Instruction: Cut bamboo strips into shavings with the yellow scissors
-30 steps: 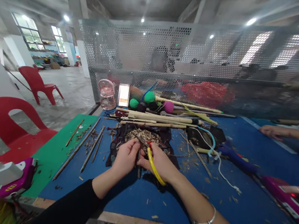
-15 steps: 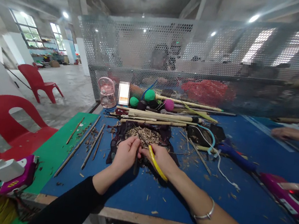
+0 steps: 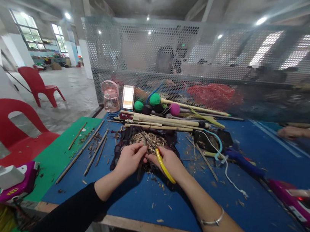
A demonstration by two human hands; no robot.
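On the blue table, a band with scattered chips lies between my hands and the wooden front edge, and another one reaches to the right, as far as the white cord. On my left, the long thin sticks bound the room; behind, the pale canes lie across, just beyond the dark cloth with its heap of wood chips. My left hand has thumb and fingers pinched together on a dark stick, which points down towards me at the near side of the cloth. My right hand is closed around the yellow-handled tool, its dark end lying above the heap. Compared with half a second ago, more chips show on the table below my right hand, and the co-worker's hand at far right is a little more to the left. My fingers cover the upper part of the stick, and I cannot tell if the tool touches it. The co-worker's arm is cut off by the picture's edge.
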